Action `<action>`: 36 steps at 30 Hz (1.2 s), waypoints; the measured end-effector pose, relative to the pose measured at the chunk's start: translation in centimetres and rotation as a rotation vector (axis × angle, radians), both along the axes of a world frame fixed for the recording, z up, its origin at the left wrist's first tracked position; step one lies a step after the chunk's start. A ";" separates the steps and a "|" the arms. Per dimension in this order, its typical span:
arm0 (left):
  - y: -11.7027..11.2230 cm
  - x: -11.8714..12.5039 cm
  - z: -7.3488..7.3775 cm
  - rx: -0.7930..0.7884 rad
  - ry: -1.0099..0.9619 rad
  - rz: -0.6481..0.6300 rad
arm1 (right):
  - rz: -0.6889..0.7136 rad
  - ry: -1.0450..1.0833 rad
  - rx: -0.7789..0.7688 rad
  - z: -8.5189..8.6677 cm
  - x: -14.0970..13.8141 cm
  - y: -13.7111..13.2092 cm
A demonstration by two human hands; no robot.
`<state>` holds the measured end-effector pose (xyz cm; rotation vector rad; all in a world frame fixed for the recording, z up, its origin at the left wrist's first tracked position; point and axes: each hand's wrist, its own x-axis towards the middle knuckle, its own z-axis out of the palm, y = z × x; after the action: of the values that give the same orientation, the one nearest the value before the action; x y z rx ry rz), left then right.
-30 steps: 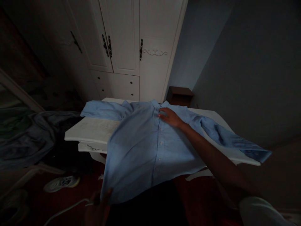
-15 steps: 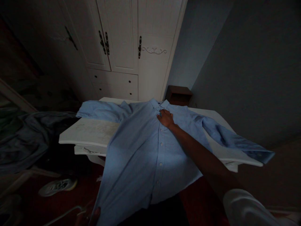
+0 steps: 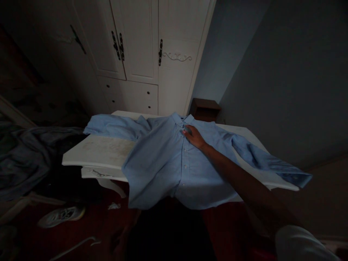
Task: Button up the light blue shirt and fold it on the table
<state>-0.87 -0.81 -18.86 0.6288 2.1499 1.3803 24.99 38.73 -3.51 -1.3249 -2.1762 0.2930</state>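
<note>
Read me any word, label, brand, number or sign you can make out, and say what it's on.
None can be read.
Blue shirt: no legible lettering; anything inside its collar is too small to make out.
Shoe: any marking is too dim and blurred to read.

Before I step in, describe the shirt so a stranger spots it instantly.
Before the white wardrobe stands a white table. The shirt lies spread across it, right hand near its collar. Light blue with front buttons, it differs from the crumpled grey fabric at left.
</note>
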 end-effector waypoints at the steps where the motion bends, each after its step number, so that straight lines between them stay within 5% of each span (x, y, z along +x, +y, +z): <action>1: 0.6 1.0 0.5 0.023 0.005 -0.057 | -0.002 -0.025 0.024 0.1 0.4 -0.3; 7: 7.2 6.5 6.4 0.343 0.300 -0.465 | -0.162 -0.200 0.032 0.4 4.5 -2.1; 12: 13.0 8.6 10.5 0.448 0.681 -0.622 | -0.184 -0.320 0.018 -0.9 7.9 -3.4; 18: 14.6 9.6 9.8 0.513 1.060 -0.523 | -0.151 -0.402 0.117 -1.8 8.7 -3.9; 27: 14.7 9.0 10.3 0.751 1.181 -0.683 | -0.153 -0.378 0.106 -2.0 8.8 -3.6; 36: 16.3 6.6 14.1 0.471 1.189 -0.657 | -0.114 -0.413 0.145 -2.2 9.0 -3.8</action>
<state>5.77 15.54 -4.76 2.5631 1.9100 1.2103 34.03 34.97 -5.72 -1.5225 -2.3837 -0.1994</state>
